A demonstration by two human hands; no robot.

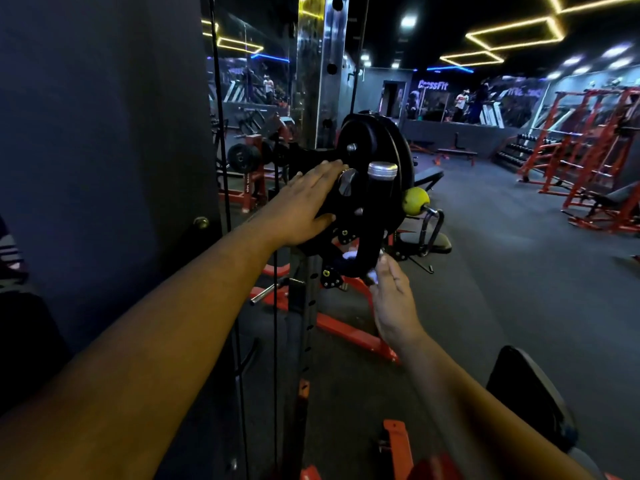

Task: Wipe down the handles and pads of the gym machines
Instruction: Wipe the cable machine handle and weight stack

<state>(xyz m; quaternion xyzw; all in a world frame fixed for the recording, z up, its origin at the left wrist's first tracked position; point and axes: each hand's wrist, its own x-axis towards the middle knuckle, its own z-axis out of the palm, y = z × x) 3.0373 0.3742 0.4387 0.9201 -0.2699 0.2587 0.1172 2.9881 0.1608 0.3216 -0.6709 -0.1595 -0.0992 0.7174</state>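
Observation:
A black curved handle point(375, 216) with a silver end cap hangs on the cable machine's black pulley carriage point(349, 188), mounted on a chrome upright point(320, 71). My left hand point(304, 206) lies flat with straight fingers against the carriage, left of the handle. My right hand point(391, 292) is just under the handle's lower bend and pinches a small white cloth point(373, 277) against it. More white cloth shows behind the bend point(350, 254).
A yellow ball knob point(415, 200) sticks out right of the carriage. Black cables point(221, 140) run down at left beside a dark wall. Red frame bars point(349, 332) lie on the floor below. A black padded seat point(530, 389) is at lower right; red racks point(595, 150) stand far right.

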